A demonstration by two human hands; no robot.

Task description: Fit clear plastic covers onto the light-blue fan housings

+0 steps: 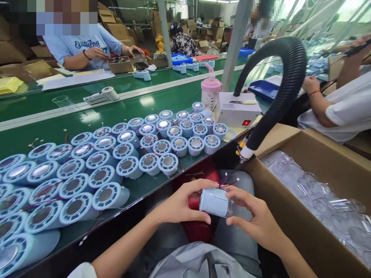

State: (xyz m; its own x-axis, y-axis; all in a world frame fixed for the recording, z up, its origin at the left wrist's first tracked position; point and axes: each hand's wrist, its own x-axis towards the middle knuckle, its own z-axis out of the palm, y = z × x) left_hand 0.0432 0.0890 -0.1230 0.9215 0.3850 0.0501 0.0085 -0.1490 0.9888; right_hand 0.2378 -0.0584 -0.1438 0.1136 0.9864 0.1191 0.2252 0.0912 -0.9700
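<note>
Over my lap, a light blue plastic cylinder (213,201) lies sideways between my two hands, with a clear plastic cup (230,206) around its right end. My left hand (185,202) is closed around the cylinder's left end, thumb below and fingers above. The fingers and thumb of my right hand (255,216) grip the clear cup at the other end. Thin red and black wires with small white connectors (226,175) stick up behind the cylinder.
Rows of similar blue cylinders (127,165) stand on the green table (139,96) to the left. A cardboard box (278,216) of clear cups (327,199) is at right. A black flexible hose (295,69) arches from a white machine (238,110). Co-workers sit across and at right.
</note>
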